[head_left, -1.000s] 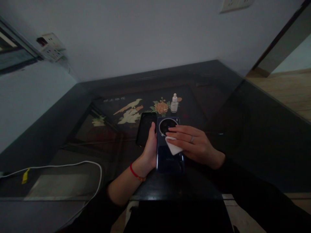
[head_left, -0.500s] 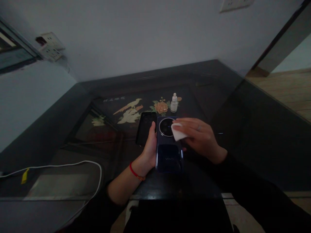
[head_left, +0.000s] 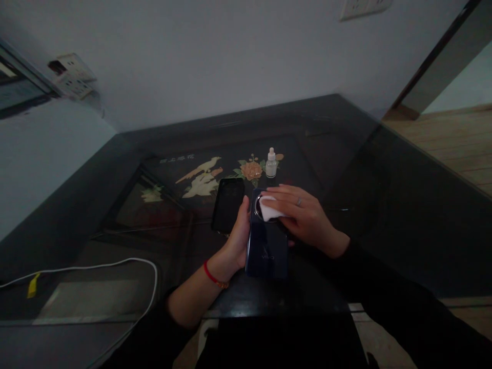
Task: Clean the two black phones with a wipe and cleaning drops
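Observation:
A dark blue smartphone is held back side up over the near part of the table, its round camera ring at the far end. My left hand grips it from the left edge, thumb along the side and fingers underneath. In my right hand a folded white cloth is pinched, pressed against the camera ring and covering most of it. Just left of the phone lies a black phone case, inner side up. Beyond the phone stands a small clear dropper bottle with a white top.
The dark glossy table carries a bird and flower picture. A white cable with a yellow tag runs along the left front. Wall sockets are at the back left, and a wall borders the far side.
My right hand has moved the cloth left, from the right edge of the camera ring onto the ring itself. The phone has tilted slightly in my left hand.

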A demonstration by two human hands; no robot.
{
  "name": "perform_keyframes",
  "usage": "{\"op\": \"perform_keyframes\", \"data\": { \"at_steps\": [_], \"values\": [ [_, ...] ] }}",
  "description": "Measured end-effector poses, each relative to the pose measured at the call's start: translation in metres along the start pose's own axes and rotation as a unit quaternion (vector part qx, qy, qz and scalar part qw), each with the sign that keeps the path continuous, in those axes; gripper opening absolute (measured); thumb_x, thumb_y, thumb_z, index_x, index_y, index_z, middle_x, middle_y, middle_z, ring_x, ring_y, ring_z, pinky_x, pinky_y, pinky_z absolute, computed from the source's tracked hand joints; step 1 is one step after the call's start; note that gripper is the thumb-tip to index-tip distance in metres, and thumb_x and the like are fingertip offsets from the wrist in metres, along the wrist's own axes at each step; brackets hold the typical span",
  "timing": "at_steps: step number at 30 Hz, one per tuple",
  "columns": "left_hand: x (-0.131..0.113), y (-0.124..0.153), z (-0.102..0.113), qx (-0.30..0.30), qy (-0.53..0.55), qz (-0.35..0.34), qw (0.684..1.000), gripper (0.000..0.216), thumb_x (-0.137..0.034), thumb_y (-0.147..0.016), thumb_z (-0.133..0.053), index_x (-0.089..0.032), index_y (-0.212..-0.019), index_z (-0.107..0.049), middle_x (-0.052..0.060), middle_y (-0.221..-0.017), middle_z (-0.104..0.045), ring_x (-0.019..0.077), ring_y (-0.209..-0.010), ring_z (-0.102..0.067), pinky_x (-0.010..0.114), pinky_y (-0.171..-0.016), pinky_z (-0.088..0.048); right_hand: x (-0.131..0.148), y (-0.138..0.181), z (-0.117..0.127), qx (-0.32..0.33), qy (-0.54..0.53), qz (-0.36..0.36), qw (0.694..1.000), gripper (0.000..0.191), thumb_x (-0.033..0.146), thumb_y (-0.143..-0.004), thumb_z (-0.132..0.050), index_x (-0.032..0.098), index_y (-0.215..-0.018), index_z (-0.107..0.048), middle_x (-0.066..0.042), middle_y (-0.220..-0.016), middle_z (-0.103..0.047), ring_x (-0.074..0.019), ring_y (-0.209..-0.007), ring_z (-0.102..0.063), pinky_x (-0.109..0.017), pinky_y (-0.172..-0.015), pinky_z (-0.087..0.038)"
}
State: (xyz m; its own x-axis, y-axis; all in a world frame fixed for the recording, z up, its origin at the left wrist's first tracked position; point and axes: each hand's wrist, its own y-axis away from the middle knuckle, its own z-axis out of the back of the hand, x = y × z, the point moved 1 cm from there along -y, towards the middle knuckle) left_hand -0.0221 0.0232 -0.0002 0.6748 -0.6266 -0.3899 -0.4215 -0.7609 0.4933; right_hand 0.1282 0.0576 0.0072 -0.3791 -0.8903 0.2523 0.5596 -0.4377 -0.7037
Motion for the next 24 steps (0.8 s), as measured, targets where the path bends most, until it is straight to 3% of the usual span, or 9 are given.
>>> {"op": "perform_keyframes", "data": {
  "at_steps": [2, 4, 7, 10, 16, 18, 22, 24],
  "values": [
    [0.001, 0.002, 0.0, 0.009, -0.019, 0.02, 1.0, 0.062, -0.063, -0.091, -0.029, -0.014, -0.109, -0.063, 0.008, -0.078, -0.07, 0.0225, -0.073, -0.068, 0.045, -0.08, -0.052, -0.006, 0.0, 0.002, -0.026, 0.008, -0.057, 0.998, 0.031, 0.009, -0.09, -0.048, 0.018, -0.115, -0.064, -0.01, -0.118, -0.068, -0.0207, -0.114, -0.061, -0.044, -0.097, -0.051],
    [0.003, 0.002, 0.001, 0.012, -0.035, 0.036, 0.999, 0.062, -0.065, -0.09, -0.031, -0.014, -0.104, -0.064, 0.008, -0.074, -0.07, 0.0223, -0.068, -0.067, 0.047, -0.079, -0.052, -0.006, 0.0, 0.0, -0.024, 0.0, -0.07, 0.997, 0.033, 0.009, -0.089, -0.047, 0.02, -0.116, -0.063, -0.009, -0.119, -0.068, -0.02, -0.114, -0.061, -0.042, -0.096, -0.052],
    [0.005, 0.001, 0.0, -0.02, -0.019, 0.042, 0.999, 0.059, -0.063, -0.09, -0.033, -0.013, -0.091, -0.066, 0.007, -0.066, -0.068, 0.0196, -0.061, -0.066, 0.042, -0.078, -0.052, 0.002, -0.001, -0.006, 0.007, -0.016, -0.001, 1.0, 0.033, 0.009, -0.089, -0.048, 0.02, -0.116, -0.063, -0.008, -0.121, -0.067, -0.0203, -0.119, -0.058, -0.044, -0.101, -0.048],
    [0.002, 0.0, -0.003, -0.058, 0.017, -0.009, 0.998, 0.055, -0.057, -0.093, -0.033, -0.013, -0.082, -0.065, 0.005, -0.063, -0.066, 0.017, -0.061, -0.065, 0.035, -0.078, -0.052, 0.007, 0.001, -0.008, 0.017, -0.028, 0.061, 0.998, 0.031, 0.012, -0.089, -0.051, 0.018, -0.116, -0.063, -0.009, -0.119, -0.068, -0.0209, -0.118, -0.059, -0.044, -0.103, -0.047],
    [-0.011, 0.004, -0.006, -0.025, -0.001, -0.023, 0.999, 0.066, -0.06, -0.093, -0.023, -0.011, -0.118, -0.06, 0.011, -0.088, -0.072, 0.0242, -0.083, -0.068, 0.04, -0.08, -0.053, -0.004, 0.005, 0.009, -0.022, -0.021, 0.011, 0.999, 0.031, 0.009, -0.086, -0.052, 0.016, -0.114, -0.064, -0.012, -0.114, -0.069, -0.0217, -0.113, -0.062, -0.041, -0.094, -0.053],
    [-0.013, 0.005, -0.005, -0.027, -0.001, -0.026, 0.999, 0.068, -0.061, -0.093, -0.022, -0.011, -0.121, -0.059, 0.012, -0.091, -0.071, 0.0249, -0.085, -0.068, 0.04, -0.08, -0.053, -0.002, 0.005, 0.01, -0.027, -0.025, 0.012, 0.999, 0.033, 0.009, -0.085, -0.053, 0.017, -0.115, -0.063, -0.011, -0.115, -0.069, -0.0216, -0.114, -0.062, -0.041, -0.094, -0.053],
    [-0.013, 0.003, -0.004, -0.025, 0.003, -0.03, 0.999, 0.071, -0.06, -0.093, -0.02, -0.008, -0.121, -0.059, 0.016, -0.096, -0.07, 0.0268, -0.09, -0.067, 0.041, -0.082, -0.052, 0.007, 0.005, 0.007, 0.034, -0.043, 0.074, 0.996, 0.033, 0.017, -0.086, -0.056, 0.022, -0.117, -0.063, -0.006, -0.117, -0.069, -0.0216, -0.115, -0.061, -0.041, -0.095, -0.052],
    [-0.013, 0.003, -0.003, 0.003, 0.002, -0.022, 1.0, 0.072, -0.061, -0.093, -0.018, -0.009, -0.124, -0.058, 0.017, -0.102, -0.07, 0.0277, -0.095, -0.066, 0.044, -0.084, -0.051, 0.002, 0.004, 0.012, 0.008, -0.028, 0.02, 0.999, 0.031, 0.017, -0.087, -0.054, 0.024, -0.115, -0.065, -0.004, -0.113, -0.071, -0.0212, -0.11, -0.063, -0.041, -0.093, -0.053]
  ]
}}
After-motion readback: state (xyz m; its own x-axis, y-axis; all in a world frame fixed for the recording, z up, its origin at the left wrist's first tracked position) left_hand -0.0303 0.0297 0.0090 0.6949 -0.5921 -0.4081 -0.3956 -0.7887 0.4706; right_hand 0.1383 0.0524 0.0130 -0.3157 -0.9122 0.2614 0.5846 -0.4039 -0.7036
